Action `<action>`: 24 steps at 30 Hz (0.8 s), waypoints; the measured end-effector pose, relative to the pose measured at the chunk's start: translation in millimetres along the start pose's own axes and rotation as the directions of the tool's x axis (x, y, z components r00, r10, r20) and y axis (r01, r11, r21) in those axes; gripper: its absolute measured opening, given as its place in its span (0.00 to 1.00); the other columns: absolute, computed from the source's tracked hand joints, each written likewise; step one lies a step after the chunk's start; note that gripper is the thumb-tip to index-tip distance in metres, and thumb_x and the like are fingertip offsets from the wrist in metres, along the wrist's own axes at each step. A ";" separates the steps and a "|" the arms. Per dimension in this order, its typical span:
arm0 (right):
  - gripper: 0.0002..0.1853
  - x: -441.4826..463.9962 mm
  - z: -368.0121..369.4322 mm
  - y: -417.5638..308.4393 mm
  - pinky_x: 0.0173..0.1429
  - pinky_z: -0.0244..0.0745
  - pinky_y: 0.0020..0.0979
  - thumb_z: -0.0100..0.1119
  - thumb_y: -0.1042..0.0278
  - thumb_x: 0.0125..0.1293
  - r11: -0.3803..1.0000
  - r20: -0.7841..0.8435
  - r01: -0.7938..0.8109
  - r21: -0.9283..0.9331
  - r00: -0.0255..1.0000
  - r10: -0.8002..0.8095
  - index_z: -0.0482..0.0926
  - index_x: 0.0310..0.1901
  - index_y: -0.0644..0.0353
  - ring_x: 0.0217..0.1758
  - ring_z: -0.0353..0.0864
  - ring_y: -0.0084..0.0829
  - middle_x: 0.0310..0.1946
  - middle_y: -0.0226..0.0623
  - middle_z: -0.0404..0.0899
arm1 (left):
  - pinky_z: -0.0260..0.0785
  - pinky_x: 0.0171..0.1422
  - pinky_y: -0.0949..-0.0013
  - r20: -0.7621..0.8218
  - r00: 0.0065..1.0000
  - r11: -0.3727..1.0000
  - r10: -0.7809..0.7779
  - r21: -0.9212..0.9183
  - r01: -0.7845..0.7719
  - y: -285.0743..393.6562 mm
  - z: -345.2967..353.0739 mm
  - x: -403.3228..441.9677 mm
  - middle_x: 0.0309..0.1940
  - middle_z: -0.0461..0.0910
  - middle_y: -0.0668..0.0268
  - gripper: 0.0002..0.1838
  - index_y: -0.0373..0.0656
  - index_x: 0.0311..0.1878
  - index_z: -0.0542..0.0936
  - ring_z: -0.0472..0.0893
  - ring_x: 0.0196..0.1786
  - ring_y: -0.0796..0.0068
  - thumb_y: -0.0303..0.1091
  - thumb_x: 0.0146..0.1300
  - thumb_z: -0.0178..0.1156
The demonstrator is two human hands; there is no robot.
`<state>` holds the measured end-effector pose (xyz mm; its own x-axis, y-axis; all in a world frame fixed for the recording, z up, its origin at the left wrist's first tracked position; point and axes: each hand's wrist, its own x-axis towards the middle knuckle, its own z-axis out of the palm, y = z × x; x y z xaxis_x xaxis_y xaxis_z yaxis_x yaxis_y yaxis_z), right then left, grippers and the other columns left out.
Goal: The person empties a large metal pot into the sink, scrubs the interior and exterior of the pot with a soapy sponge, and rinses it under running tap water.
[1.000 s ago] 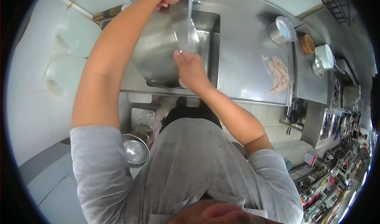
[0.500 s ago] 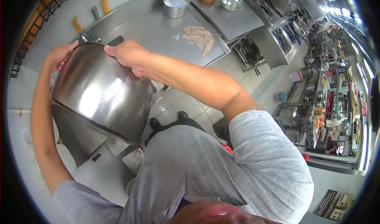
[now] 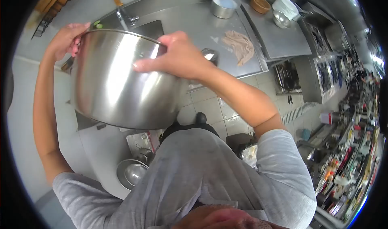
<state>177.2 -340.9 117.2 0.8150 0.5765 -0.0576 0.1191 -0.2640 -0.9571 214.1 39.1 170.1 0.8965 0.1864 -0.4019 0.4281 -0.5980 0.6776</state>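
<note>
A large shiny steel pot [image 3: 117, 79] is tilted over the sink area, its rim turned away from me and its side facing me. My left hand [image 3: 66, 41] grips the rim at the far left, fingers curled over the edge. At the pot's right, my right hand [image 3: 178, 57] holds the rim, with the thumb lying along the outer wall. Beyond the pot stands a faucet [image 3: 123, 18], with some green pieces [image 3: 98, 25] near it. The inside of the pot is hidden.
On the steel counter [image 3: 190, 18] are a pot with cloudy liquid [image 3: 224, 4] and a crumpled cloth [image 3: 239, 45]. Farther right sit a brown basket [image 3: 260, 4], white bowls [image 3: 285, 6] and a metal bowl [image 3: 281, 19]. Metal bowls [image 3: 134, 172] stand low at the left.
The view swung from the sink and back partway. The pot came up out of the sink, then turned more upright between my hands. Both hands now hold its rim.
</note>
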 end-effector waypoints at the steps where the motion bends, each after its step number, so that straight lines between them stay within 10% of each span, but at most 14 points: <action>1: 0.27 -2.3 -6.1 7.5 0.26 0.72 0.32 0.78 0.45 0.52 0.976 0.018 0.136 -0.168 0.991 -0.135 0.84 0.34 0.66 0.21 0.77 0.24 0.22 0.35 0.82 | 0.67 0.17 0.74 0.086 0.994 0.988 0.062 -0.145 -0.049 1.9 8.3 -24.1 0.14 0.70 0.74 0.22 0.46 0.29 0.73 0.72 0.13 0.79 0.54 0.66 0.65; 6: 0.29 -25.1 -48.4 43.2 0.25 0.69 0.35 0.81 0.40 0.42 0.584 0.154 0.593 -0.554 0.763 -0.628 0.76 0.18 0.58 0.18 0.74 0.37 0.15 0.35 0.74 | 0.76 0.25 0.75 -0.069 0.986 0.948 0.150 -0.274 -0.163 -28.9 90.4 -79.1 0.21 0.79 0.68 0.17 0.41 0.37 0.79 0.81 0.19 0.76 0.47 0.68 0.65; 15: 0.26 3.6 -111.8 150.4 0.30 0.73 0.36 0.74 0.43 0.50 0.239 0.467 0.733 -0.637 0.614 -0.636 0.70 0.19 0.53 0.24 0.77 0.36 0.17 0.32 0.72 | 0.78 0.30 0.73 0.020 0.992 0.877 0.129 -0.469 -0.104 -75.1 217.1 4.5 0.29 0.83 0.64 0.13 0.37 0.40 0.82 0.85 0.28 0.75 0.40 0.68 0.64; 21: 0.26 26.5 -128.8 206.5 0.34 0.76 0.34 0.72 0.42 0.51 0.135 0.595 0.751 -0.646 0.606 -0.528 0.70 0.19 0.53 0.28 0.79 0.35 0.19 0.33 0.74 | 0.75 0.32 0.64 -0.370 0.918 0.987 0.145 0.116 -0.109 -97.5 119.0 111.8 0.22 0.80 0.60 0.30 0.36 0.39 0.81 0.82 0.24 0.69 0.61 0.69 0.55; 24: 0.26 37.5 -121.4 222.2 0.36 0.77 0.34 0.70 0.40 0.53 0.141 0.627 0.742 -0.655 0.638 -0.447 0.71 0.19 0.55 0.28 0.79 0.36 0.19 0.33 0.74 | 0.73 0.35 0.56 -0.318 0.929 0.943 0.192 0.322 -0.085 -95.2 88.3 184.9 0.21 0.79 0.55 0.33 0.34 0.35 0.81 0.81 0.23 0.60 0.61 0.70 0.50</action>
<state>303.0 -471.8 -63.2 0.1114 0.9705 0.2137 0.9932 -0.1158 0.0084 329.0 61.7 -23.1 0.9509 0.3058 -0.0475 0.2909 -0.8308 0.4745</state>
